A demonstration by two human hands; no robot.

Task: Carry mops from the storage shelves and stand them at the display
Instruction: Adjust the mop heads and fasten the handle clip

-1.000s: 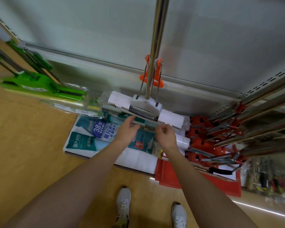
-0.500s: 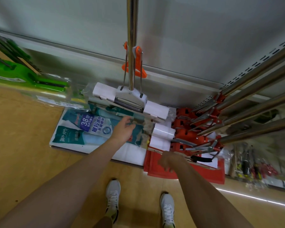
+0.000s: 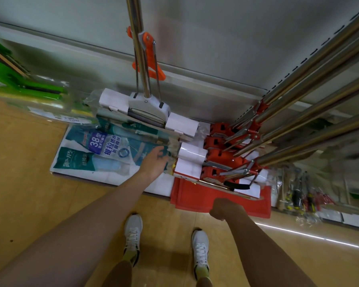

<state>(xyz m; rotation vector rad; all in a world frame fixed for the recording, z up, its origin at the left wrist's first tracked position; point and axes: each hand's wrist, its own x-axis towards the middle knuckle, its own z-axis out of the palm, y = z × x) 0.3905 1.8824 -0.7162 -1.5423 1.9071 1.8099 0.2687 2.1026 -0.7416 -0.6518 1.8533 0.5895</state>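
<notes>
The mop (image 3: 147, 109) stands upright against the far wall, its white-wrapped head resting on teal packaging (image 3: 104, 150) on the floor. The left hand (image 3: 154, 163) reaches toward the packaging, fingers relaxed. The right hand (image 3: 224, 208) hangs nearer, fingers curled, holding nothing.

Access notes, display bay. I see open wooden floor (image 3: 39, 204) in front of the bay, broad on the left, where an arm can pass. Straight ahead stands one upright mop (image 3: 147, 108), its steel pole rising through the middle of the bay. To its right, a leaning row of red-headed mops (image 3: 222, 158) crosses the corner with slanted poles; gaps between them are narrow. Teal packaging (image 3: 104, 150) lies flat at the base. Green mops (image 3: 29, 88) block the left edge. Behind everything, the grey back panel (image 3: 216, 38) closes the bay.
</notes>
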